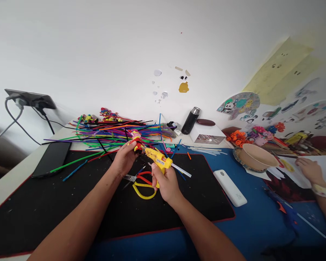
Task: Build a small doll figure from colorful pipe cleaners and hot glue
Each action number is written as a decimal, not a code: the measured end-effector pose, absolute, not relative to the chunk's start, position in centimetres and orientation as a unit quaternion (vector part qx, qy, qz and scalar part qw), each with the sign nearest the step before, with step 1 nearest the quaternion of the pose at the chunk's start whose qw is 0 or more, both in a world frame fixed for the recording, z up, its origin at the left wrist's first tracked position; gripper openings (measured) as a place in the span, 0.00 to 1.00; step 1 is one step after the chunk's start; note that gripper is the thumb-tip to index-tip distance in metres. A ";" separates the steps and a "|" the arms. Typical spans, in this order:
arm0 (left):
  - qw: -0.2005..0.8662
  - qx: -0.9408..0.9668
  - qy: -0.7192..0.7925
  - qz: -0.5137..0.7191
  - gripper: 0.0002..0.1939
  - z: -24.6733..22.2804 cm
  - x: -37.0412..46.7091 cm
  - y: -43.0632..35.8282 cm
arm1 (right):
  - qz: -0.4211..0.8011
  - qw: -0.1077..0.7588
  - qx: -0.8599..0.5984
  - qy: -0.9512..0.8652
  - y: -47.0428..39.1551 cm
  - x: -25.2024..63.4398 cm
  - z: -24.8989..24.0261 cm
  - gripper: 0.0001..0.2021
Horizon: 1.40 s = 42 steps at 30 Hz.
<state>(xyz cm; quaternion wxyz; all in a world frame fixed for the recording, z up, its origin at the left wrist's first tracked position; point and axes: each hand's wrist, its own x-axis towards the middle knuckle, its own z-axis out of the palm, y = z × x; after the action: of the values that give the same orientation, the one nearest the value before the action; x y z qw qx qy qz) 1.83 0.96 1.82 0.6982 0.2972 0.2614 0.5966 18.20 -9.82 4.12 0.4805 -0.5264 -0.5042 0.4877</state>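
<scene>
My left hand (125, 158) is closed on a small pink, red and black figure (137, 139) held above the black mat (119, 217). My right hand (165, 181) wraps round the handle of a yellow glue gun (158, 158). The gun's nozzle points left and meets the figure's lower right side; whether it touches cannot be made out. A clear glue stick (182, 169) juts from the gun's rear. Scissors with red and yellow handles (144, 197) lie on the mat beneath my hands, partly hidden by my right fingers.
Colourful pipe cleaners (119, 127) are heaped along the wall. A phone (53, 157) lies at left. Further right are a black bottle (190, 120), a white box (208, 133), a white power bank (230, 187), a bowl (256, 156), blue scissors (285, 210) and another person's hand (311, 169).
</scene>
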 end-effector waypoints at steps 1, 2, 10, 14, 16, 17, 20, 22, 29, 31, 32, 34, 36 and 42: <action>0.698 0.299 0.261 0.596 0.17 1.8 1.8 1.0 | 0.488 0.481 -0.528 -0.503 -9.8 18.2 4.1 0.32; 0.697 0.299 0.262 0.596 0.16 1.8 1.8 1.0 | 0.488 0.480 -0.529 -0.502 -9.8 18.2 4.0 0.32; 0.695 0.302 0.267 0.595 0.18 1.9 1.9 0.9 | 0.493 0.481 -0.526 -0.499 -9.8 18.3 3.8 0.32; 0.696 0.300 0.270 0.593 0.19 2.0 1.9 0.9 | 0.495 0.479 -0.525 -0.499 -9.8 18.2 3.8 0.32; 0.697 0.298 0.270 0.594 0.20 2.0 1.8 0.9 | 0.494 0.479 -0.526 -0.500 -9.8 18.2 3.8 0.32; 0.697 0.297 0.270 0.595 0.20 2.0 1.8 0.9 | 0.492 0.479 -0.526 -0.501 -9.8 18.2 3.8 0.31; 0.697 0.296 0.272 0.594 0.22 2.0 1.8 0.9 | 0.488 0.481 -0.528 -0.501 -9.8 18.2 3.7 0.31; 0.698 0.297 0.271 0.592 0.22 2.1 1.8 0.9 | 0.487 0.483 -0.528 -0.501 -9.8 18.2 3.7 0.31; 0.700 0.305 0.264 0.589 0.21 2.2 1.8 0.9 | 0.489 0.482 -0.527 -0.501 -9.9 18.2 3.5 0.32; 0.698 0.304 0.263 0.593 0.20 2.1 1.8 0.9 | 0.489 0.482 -0.527 -0.501 -9.9 18.2 3.4 0.33; 0.697 0.305 0.262 0.594 0.20 2.1 1.8 0.9 | 0.489 0.482 -0.527 -0.500 -9.9 18.2 3.4 0.33; 0.695 0.308 0.261 0.594 0.19 2.1 1.8 0.9 | 0.490 0.483 -0.528 -0.499 -9.9 18.2 3.5 0.33; 0.696 0.312 0.261 0.592 0.18 2.1 1.8 0.9 | 0.494 0.484 -0.527 -0.494 -9.9 18.1 3.6 0.32; 0.697 0.328 0.264 0.581 0.18 2.3 1.7 0.9 | 0.509 0.482 -0.522 -0.487 -9.9 18.0 3.6 0.31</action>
<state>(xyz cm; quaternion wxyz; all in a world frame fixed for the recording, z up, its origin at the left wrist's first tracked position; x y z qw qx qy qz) 1.67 0.90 2.27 0.6968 0.3283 0.2638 0.5806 18.01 -9.90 3.61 0.4818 -0.5217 -0.4866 0.5089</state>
